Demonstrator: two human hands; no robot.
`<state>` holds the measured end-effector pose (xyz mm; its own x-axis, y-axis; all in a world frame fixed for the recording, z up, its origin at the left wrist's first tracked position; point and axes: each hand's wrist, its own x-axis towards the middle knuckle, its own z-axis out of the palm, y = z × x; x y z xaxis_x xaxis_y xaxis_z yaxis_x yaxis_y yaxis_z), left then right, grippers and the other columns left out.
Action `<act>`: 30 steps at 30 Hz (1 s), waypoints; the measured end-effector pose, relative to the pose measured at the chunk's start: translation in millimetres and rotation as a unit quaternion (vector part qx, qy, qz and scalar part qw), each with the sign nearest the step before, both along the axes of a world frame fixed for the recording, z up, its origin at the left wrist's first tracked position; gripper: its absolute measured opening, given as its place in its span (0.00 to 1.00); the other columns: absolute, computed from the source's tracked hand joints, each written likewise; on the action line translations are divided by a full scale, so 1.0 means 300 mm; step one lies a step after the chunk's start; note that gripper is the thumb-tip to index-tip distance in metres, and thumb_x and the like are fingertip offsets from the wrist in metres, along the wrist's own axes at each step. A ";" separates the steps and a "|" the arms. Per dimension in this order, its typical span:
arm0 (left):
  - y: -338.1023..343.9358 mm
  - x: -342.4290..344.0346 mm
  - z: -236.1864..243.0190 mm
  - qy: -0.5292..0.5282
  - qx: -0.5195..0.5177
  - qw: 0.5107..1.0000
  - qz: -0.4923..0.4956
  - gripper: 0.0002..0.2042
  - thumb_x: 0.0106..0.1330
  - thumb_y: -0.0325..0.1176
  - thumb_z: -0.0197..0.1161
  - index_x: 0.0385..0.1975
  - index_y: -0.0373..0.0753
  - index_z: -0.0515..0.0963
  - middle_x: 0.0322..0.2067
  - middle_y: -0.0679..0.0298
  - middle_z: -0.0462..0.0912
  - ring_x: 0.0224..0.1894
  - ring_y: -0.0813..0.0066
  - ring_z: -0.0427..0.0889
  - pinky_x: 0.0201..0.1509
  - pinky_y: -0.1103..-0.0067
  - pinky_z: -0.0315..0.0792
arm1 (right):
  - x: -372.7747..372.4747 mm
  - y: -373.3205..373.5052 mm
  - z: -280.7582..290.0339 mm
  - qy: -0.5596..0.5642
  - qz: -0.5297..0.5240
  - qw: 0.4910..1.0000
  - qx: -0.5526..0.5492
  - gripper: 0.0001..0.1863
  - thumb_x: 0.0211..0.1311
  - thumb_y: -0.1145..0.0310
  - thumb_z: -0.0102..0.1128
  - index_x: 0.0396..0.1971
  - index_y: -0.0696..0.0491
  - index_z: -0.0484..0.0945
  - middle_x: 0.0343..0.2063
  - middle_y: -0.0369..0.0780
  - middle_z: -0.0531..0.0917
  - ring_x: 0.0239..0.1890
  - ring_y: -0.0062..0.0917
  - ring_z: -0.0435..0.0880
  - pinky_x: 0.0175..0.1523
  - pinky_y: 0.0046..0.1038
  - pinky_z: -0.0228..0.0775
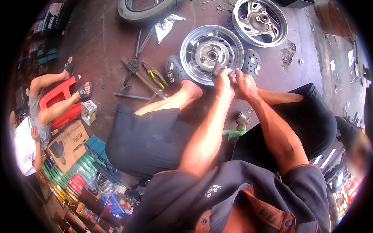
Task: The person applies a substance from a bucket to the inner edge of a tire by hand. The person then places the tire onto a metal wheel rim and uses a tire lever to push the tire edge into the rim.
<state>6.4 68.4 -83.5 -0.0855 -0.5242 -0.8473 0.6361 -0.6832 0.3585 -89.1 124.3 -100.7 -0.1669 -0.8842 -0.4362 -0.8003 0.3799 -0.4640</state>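
Note:
My left hand (223, 79) is closed around a dark hand tool (216, 70) with a small red mark, whose end is over the hub of a silver wheel rim (190, 42) lying flat on the floor between my feet. My right hand (243, 83) is closed right beside it, apparently on the same tool, though what lies in its fingers is partly hidden. Just left of the rim are pliers with yellow-and-black handles (154, 73) and a wooden-handled tool (133, 67).
A second rim (259, 23) lies upper right, a tyre (134, 17) at the top. Metal bars (125, 88) lie left. A person (24, 143) sits at far left near a red stool (55, 97), a cardboard box (68, 143) and clutter. Blurred objects (351, 155) crowd the right edge.

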 end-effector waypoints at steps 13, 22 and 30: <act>-0.050 -0.034 0.023 -0.055 0.075 0.992 0.086 0.07 0.54 0.23 0.59 0.32 0.37 0.70 0.22 0.65 0.71 0.15 0.75 0.68 0.20 0.79 0.63 | -0.044 -0.144 0.110 -0.161 -0.188 0.953 0.173 0.24 0.63 0.58 0.51 0.54 0.58 0.72 0.34 0.57 0.82 0.40 0.46 0.84 0.42 0.43 0.75; -0.118 0.057 -0.057 -0.123 -0.018 0.990 -0.073 0.28 0.60 0.55 0.59 0.56 0.45 0.68 0.46 0.59 0.74 0.44 0.63 0.72 0.50 0.60 0.68 | -0.066 -0.410 0.229 -0.012 0.031 0.991 0.127 0.16 0.53 0.60 0.57 0.39 0.49 0.86 0.42 0.40 0.86 0.47 0.33 0.84 0.52 0.34 0.76; -0.068 -0.027 -0.099 -0.202 -0.090 0.967 -0.125 0.18 0.59 0.40 0.68 0.41 0.33 0.78 0.39 0.60 0.79 0.37 0.71 0.79 0.41 0.74 0.75 | -0.211 -0.248 0.260 -0.040 0.058 0.995 0.065 0.31 0.60 0.37 0.49 0.36 0.51 0.86 0.38 0.44 0.86 0.45 0.38 0.84 0.50 0.36 0.75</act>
<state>-1.9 48.0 -113.3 0.0897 -0.6721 -0.7350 0.2420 -0.7011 0.6707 -152.5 49.8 -22.8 -0.0267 -0.8307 -0.5561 -0.8046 0.3480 -0.4812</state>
